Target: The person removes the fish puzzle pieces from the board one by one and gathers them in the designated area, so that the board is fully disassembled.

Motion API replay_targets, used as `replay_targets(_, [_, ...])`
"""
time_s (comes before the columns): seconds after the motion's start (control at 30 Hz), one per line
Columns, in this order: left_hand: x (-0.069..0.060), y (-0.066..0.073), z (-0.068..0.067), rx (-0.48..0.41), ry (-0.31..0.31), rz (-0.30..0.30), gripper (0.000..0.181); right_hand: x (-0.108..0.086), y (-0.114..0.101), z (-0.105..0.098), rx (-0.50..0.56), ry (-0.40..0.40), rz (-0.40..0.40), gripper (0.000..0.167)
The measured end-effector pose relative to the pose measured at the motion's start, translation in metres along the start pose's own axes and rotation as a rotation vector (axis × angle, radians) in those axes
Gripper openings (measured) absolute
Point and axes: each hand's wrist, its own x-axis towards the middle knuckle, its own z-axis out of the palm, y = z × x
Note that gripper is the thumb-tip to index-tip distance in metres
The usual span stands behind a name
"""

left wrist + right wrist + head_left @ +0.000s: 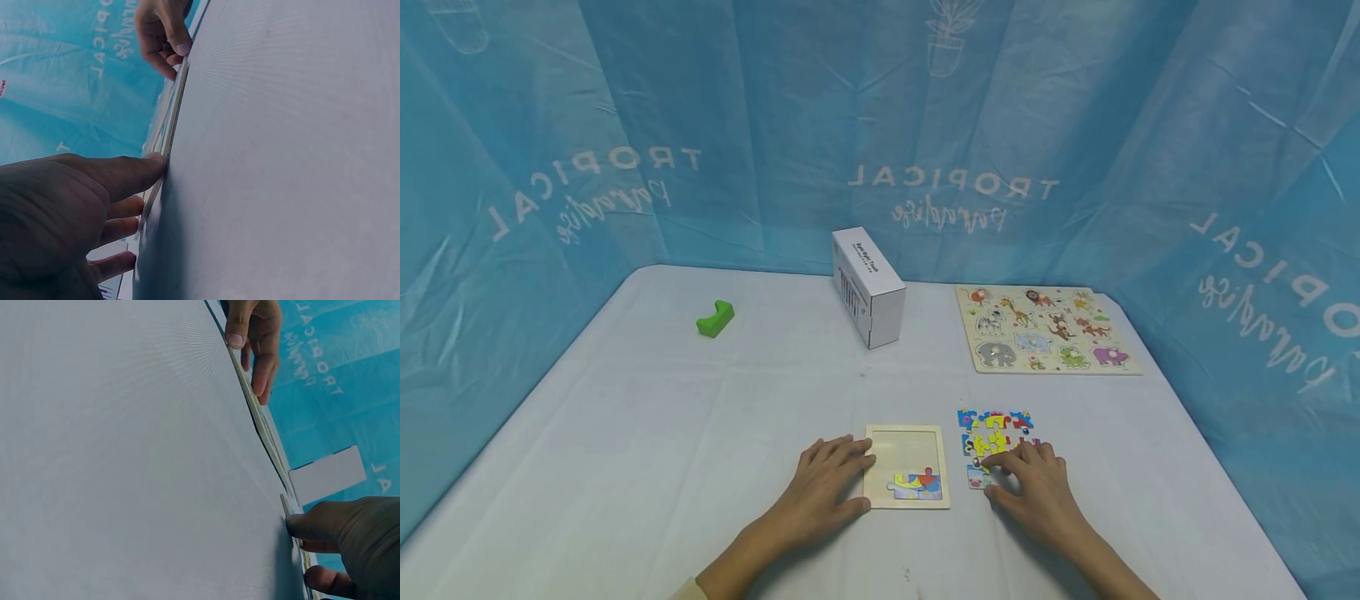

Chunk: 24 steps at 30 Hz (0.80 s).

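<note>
A square wooden puzzle tray (906, 431) lies on the table with a few joined puzzle pieces (917, 487) in its lower right part. Its left edge is touched by the fingertips and thumb of my left hand (827, 487), the fingers spread and nearly straight. Right of the tray, loose jigsaw pieces (996, 421) in blue, yellow and red lie close together in rows. My right hand (1037, 492) pinches a pale blue puzzle piece (976, 477) at their lower left between thumb and index finger. The hand covers some of the pieces beside it.
A white box (880, 287) stands at the back middle. An animal peg puzzle board (1045, 329) lies at the back right, and a green notched block (716, 319) at the back left. Blue printed curtains (790, 125) enclose the white table (625, 400).
</note>
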Motion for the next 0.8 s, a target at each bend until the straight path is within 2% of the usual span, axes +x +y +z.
replay_targets(0.37, [-0.001, 0.0, 0.001, 0.014, 0.006, 0.01, 0.049, 0.005, -0.007, 0.001, 0.021, 0.006, -0.002, 0.033])
replay_targets(0.57, [-0.001, 0.0, 0.001, 0.024, 0.014, 0.015, 0.049, 0.009, -0.018, 0.007, 0.05, 0.052, -0.085, 0.034])
replay_targets(0.8, [-0.001, -0.001, 0.001, 0.025, 0.007, 0.009, 0.049, 0.014, -0.034, 0.015, 0.092, 0.052, -0.15, 0.035])
